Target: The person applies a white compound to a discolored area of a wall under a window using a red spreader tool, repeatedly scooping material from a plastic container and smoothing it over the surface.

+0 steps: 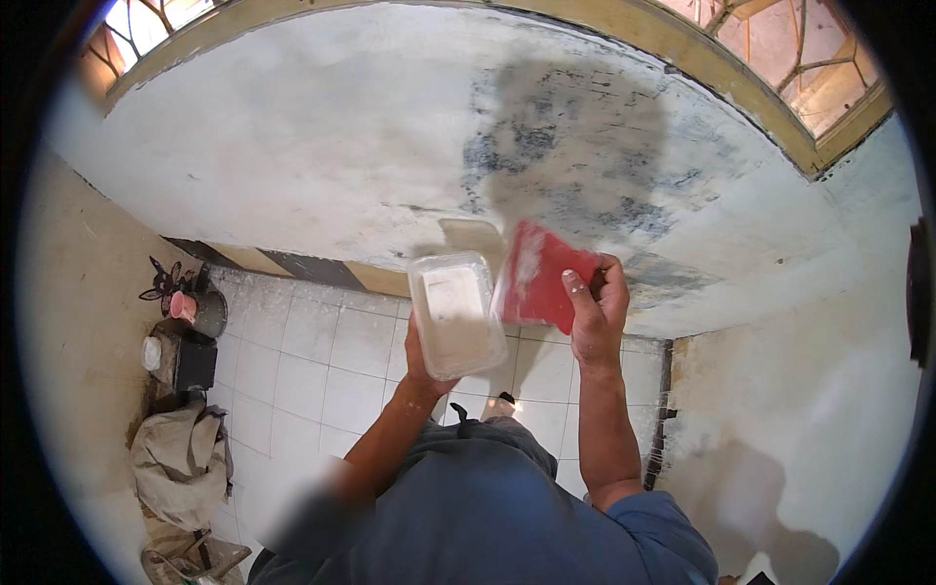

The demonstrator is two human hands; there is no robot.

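My left hand (421,359) grips a clear rectangular plastic tub (495,341) from its left side and underneath. White paste (453,292) coats the inside of the tub. In my right hand (599,322) is a red plastic putty spreader (548,278), pinched at its right edge with the thumb on its face. Whitish paste smears the spreader's left part, and its left edge is close beside the tub's right rim; whether they touch I cannot tell. In front of both hands rises a whitish wall (312,146) with a dark, patchy area (546,127) under my shadow.
Wooden-framed windows (721,68) top the wall. White floor tiles (302,336) lie below. Along the left wall are a grey pot (211,314), a pink cup (182,307), a black box (196,363) and a beige cloth (177,458). Another wall (780,390) bounds the right side.
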